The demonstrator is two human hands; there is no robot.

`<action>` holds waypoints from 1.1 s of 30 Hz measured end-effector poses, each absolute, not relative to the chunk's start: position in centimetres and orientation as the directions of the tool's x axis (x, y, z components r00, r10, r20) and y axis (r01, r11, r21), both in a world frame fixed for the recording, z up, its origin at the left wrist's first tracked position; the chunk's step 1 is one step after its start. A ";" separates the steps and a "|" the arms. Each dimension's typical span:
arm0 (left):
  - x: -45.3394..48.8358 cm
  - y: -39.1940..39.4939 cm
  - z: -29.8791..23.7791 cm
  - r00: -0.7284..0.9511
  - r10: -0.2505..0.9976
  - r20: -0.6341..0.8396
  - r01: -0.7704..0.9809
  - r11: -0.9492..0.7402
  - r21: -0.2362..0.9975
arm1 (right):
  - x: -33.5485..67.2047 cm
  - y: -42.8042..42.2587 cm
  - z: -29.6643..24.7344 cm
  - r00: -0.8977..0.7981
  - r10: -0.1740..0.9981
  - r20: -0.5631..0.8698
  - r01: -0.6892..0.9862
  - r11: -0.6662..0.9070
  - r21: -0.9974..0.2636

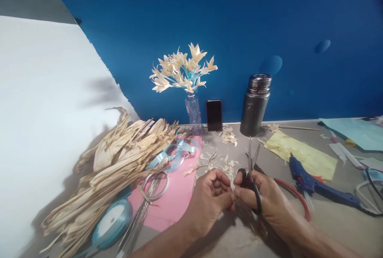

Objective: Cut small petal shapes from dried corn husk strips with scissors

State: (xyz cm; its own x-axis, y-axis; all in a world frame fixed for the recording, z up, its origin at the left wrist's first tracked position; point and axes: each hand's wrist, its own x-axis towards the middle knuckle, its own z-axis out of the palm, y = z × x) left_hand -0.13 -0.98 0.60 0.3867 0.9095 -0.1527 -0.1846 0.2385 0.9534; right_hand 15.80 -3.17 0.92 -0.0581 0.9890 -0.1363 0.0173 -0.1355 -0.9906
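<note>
- Grasping, in the right hand (266, 196), black-handled metal scissors (250, 160) — pointed upward above the flat grey-brown table (332, 226), with blades slightly parted.
- Curling the left hand (209, 202) inward, close by the right fingertips — cannot tell whether pinching anything.
- Strewn beyond with pale, dry husk scraps (230, 166).

White wall (36, 110): brightest area
Husks (128, 160): shadow falls left; light from right
Blue board (227, 18): dimmer, top-right corner black
Scissors (250, 158): glinting, slightly soft
Flask (254, 110): lid glare
</note>
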 end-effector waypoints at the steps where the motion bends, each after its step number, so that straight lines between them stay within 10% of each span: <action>1: -0.1 -1.0 0.6 0.391 0.908 -0.152 -0.185 0.239 0.953 | 15.8 -3.1 0.9 -0.058 0.990 -0.131 0.024 -0.130 -0.991; 33: -0.3 -0.8 1.1 0.409 0.891 -0.199 -0.114 0.266 0.957 | 15.5 -3.5 1.2 -0.067 0.991 -0.113 -0.098 -0.120 -0.988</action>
